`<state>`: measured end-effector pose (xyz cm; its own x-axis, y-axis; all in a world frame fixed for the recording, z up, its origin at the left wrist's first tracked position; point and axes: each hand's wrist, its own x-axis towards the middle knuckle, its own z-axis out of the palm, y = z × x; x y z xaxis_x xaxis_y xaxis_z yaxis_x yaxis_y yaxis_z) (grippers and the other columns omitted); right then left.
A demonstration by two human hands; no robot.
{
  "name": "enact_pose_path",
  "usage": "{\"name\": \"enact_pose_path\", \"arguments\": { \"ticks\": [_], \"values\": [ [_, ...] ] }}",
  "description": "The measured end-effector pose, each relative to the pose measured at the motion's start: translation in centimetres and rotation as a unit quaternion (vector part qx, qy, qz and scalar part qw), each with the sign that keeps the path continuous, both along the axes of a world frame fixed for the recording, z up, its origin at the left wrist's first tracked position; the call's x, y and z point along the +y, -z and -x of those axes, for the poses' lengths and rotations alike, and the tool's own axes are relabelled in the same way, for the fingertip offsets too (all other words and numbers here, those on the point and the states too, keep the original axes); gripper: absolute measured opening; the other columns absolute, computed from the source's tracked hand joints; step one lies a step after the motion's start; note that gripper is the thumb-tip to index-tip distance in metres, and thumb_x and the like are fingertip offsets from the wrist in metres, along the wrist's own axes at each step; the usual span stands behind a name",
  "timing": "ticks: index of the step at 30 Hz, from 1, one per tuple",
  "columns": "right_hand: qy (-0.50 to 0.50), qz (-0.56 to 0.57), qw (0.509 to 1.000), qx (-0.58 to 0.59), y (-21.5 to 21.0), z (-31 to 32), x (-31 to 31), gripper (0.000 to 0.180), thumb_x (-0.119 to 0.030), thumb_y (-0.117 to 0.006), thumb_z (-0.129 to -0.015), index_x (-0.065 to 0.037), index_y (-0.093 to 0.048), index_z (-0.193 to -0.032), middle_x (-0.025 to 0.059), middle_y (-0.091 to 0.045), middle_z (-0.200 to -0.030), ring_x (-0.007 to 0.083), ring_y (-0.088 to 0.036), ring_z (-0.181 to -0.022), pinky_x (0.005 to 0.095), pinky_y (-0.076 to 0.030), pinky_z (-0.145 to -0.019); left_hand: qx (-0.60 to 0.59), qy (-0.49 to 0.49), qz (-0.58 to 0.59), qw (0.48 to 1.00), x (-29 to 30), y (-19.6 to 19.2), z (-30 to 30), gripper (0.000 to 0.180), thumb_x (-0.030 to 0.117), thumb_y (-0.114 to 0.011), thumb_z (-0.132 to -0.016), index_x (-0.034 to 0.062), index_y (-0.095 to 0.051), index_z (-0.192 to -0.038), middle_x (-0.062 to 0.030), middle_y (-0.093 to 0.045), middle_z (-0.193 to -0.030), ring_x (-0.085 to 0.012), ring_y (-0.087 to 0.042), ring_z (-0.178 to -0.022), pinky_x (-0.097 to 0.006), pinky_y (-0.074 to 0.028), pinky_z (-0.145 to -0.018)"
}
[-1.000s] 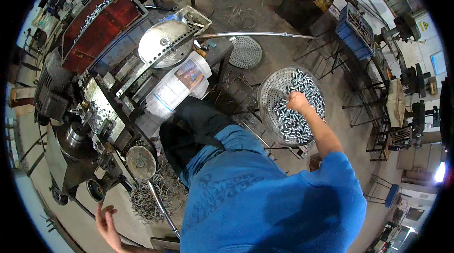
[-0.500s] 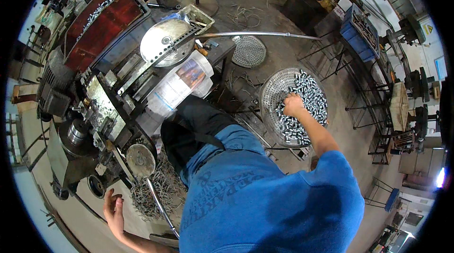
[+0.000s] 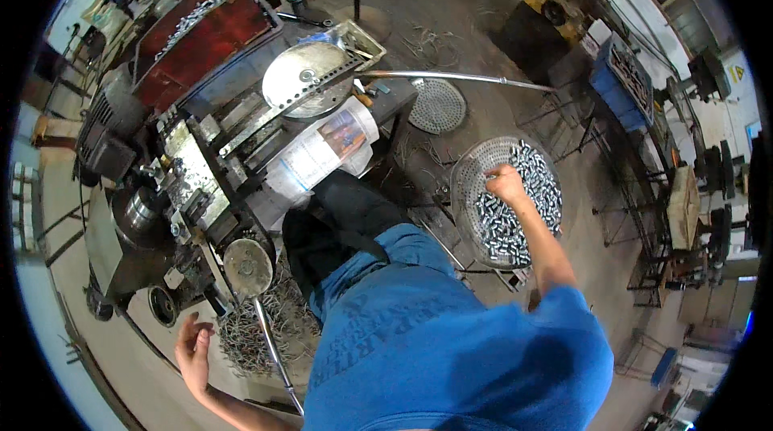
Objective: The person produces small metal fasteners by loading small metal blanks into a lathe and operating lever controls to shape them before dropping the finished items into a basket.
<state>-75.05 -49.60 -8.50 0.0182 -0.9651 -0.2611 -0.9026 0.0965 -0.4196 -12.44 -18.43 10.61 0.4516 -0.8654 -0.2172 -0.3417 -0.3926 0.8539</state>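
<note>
My right hand (image 3: 505,182) is over a round perforated metal basket (image 3: 467,181) on my right, its fingers closed. Whatever they grip, if anything, is too small or hidden to make out. Many short, shiny metal cylinders (image 3: 535,189) lie heaped across the basket's right and near part. My left hand (image 3: 192,350) hangs at the lower left with nothing in it, fingers loosely curved and apart. It is nearest a round metal disc (image 3: 248,268) with a shiny bar (image 3: 270,342) running down from it, and touches neither.
On the left stands a greasy machine (image 3: 193,165) with a round chuck (image 3: 143,210). Metal shavings (image 3: 258,334) pile below it. A red bin of parts (image 3: 181,53) stands behind. A long rod (image 3: 459,77) reaches across ahead. A perforated lid-like disc (image 3: 437,106) lies beyond the basket.
The whole view has shifted a little. My right hand has moved off the cylinders toward the basket's far side, fingers still closed. My left hand stays nearly where it was.
</note>
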Motion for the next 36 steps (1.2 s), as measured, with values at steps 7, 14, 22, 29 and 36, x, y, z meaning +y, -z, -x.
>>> {"name": "enact_pose_path", "arguments": {
  "ticks": [7,14,22,29,36],
  "values": [
    [-0.42,0.157,0.81,-0.378,-14.4,-23.7,-0.2,0.049,-0.018,-0.062,-0.056,-0.004,-0.065,-0.103,0.0171,-0.058,-0.11,0.0333,-0.055,-0.1,0.0381,-0.043,-0.089,0.181,-0.115,0.17,0.962,-9.0,-1.0,7.0,0.024,0.018,-0.054,-0.089,-0.0041,-0.058,-0.098,-0.0073,-0.06,-0.069,-0.0154,-0.059,-0.063,-0.027,-0.047,-0.058],
    [-0.588,0.131,0.645,-0.471,-18.6,-37.4,4.7,0.051,-0.018,-0.058,-0.056,-0.002,-0.064,-0.104,0.0168,-0.058,-0.114,0.033,-0.054,-0.103,0.0381,-0.042,-0.09,0.51,0.076,0.204,0.832,-12.6,1.8,11.0,0.042,0.033,-0.041,-0.097,-0.0037,-0.06,-0.091,-0.0152,-0.065,-0.082,-0.0204,-0.064,-0.065,-0.03,-0.051,-0.062],
    [-0.646,0.185,0.607,-0.424,-19.3,-39.8,6.5,0.042,-0.016,-0.058,-0.057,-0.001,-0.064,-0.095,0.0175,-0.059,-0.103,0.0354,-0.054,-0.091,0.0406,-0.046,-0.081,0.16,0.013,0.185,0.97,-10.5,0.6,9.7,0.042,0.036,-0.051,-0.092,0.0007,-0.059,-0.071,-0.0025,-0.054,-0.054,-0.0091,-0.052,-0.049,-0.026,-0.04,-0.045],
    [-0.7,0.204,0.582,-0.36,-21.2,-41.7,6.0,0.036,-0.008,-0.061,-0.053,-0.002,-0.065,-0.088,0.0119,-0.06,-0.094,0.031,-0.054,-0.085,0.0379,-0.049,-0.072,0.066,-0.023,0.165,0.984,-10.9,0.6,8.4,0.052,0.041,-0.052,-0.091,-0.0006,-0.061,-0.061,-0.0039,-0.051,-0.046,-0.0081,-0.048,-0.044,-0.029,-0.037,-0.042],
    [-0.754,0.211,0.551,-0.29,-23.0,-46.6,4.8,0.036,-0.009,-0.062,-0.053,-0.002,-0.066,-0.088,0.0145,-0.062,-0.095,0.0311,-0.056,-0.086,0.0385,-0.048,-0.075,-0.041,-0.085,0.12,0.988,-6.3,-1.1,3.6,0.047,0.042,-0.05,-0.091,0.0006,-0.064,-0.072,-0.0058,-0.055,-0.052,-0.0135,-0.052,-0.047,-0.031,-0.042,-0.047]
  ]
}}
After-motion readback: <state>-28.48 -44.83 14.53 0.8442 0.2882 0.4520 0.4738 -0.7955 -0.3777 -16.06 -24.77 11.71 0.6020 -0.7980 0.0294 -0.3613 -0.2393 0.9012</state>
